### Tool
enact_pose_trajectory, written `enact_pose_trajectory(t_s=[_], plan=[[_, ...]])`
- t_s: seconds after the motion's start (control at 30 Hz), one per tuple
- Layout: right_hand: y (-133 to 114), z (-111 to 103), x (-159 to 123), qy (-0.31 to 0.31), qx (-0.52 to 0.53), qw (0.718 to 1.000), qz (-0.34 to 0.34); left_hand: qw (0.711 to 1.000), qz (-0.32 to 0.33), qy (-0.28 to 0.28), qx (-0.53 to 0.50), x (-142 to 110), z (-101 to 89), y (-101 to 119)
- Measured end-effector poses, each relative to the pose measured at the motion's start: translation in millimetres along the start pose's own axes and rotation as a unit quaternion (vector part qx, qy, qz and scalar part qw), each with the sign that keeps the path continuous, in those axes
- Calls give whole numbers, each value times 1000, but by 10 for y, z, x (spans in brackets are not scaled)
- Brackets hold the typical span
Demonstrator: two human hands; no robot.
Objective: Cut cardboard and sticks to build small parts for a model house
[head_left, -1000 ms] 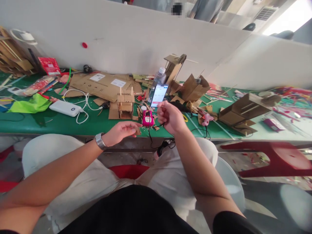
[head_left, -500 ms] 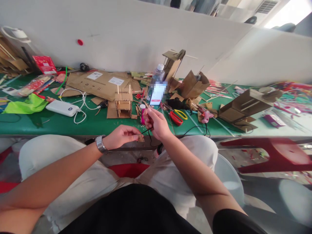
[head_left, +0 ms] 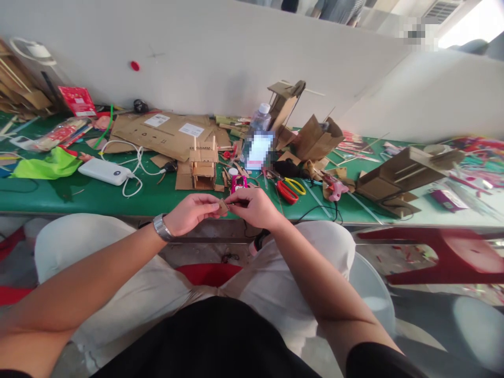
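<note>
My left hand point(head_left: 192, 214), with a metal watch on its wrist, pinches a small piece of brown cardboard point(head_left: 223, 207) in front of the table edge. Closed around a thin dark stick-like tool point(head_left: 238, 202), my right hand point(head_left: 256, 208) brings its tip against the cardboard piece. Most of the tool is hidden by my fingers, so its kind cannot be made out. Just beyond my hands, a small cardboard frame with sticks point(head_left: 203, 169) stands on the green tabletop point(head_left: 157, 202). A pink bottle with a white cap point(head_left: 238, 182) is beside it.
A phone point(head_left: 259, 151) leans against a clear bottle point(head_left: 261, 119). Red-and-yellow-handled pliers point(head_left: 289, 190) and a pink glue gun point(head_left: 336, 189) lie to the right, near a large cardboard model point(head_left: 397, 176). On the left are a white power bank point(head_left: 105, 171) and cable.
My right hand has come down and turned, bringing the dark tool's tip close against the cardboard piece. My left hand has risen slightly with the piece. The view has shifted a little.
</note>
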State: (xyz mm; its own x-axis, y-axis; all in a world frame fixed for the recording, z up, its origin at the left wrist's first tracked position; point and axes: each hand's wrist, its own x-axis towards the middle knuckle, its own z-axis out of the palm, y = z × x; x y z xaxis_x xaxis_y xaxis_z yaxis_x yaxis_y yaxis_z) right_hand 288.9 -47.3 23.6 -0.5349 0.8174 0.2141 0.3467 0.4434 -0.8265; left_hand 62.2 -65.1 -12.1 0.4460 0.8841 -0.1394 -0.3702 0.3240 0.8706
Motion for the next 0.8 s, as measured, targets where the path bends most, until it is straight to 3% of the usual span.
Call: enact_pose_trajectory(t_s=[0.23,0.4,0.6,0.8], plan=[[-49,-38,-27,134,-52,989,-36,995,-18,97,1,42,-15,-32],[-66,52,-38,110,-107,985,-81,993,-29,112,17,36,8,-29],[-41,101,-29,96,-131,985,-63,994,-13,111,10,27,12,-48],[-47,136,-43,95,-157,979,-86,994,-11,105,-10,5,40,-39]])
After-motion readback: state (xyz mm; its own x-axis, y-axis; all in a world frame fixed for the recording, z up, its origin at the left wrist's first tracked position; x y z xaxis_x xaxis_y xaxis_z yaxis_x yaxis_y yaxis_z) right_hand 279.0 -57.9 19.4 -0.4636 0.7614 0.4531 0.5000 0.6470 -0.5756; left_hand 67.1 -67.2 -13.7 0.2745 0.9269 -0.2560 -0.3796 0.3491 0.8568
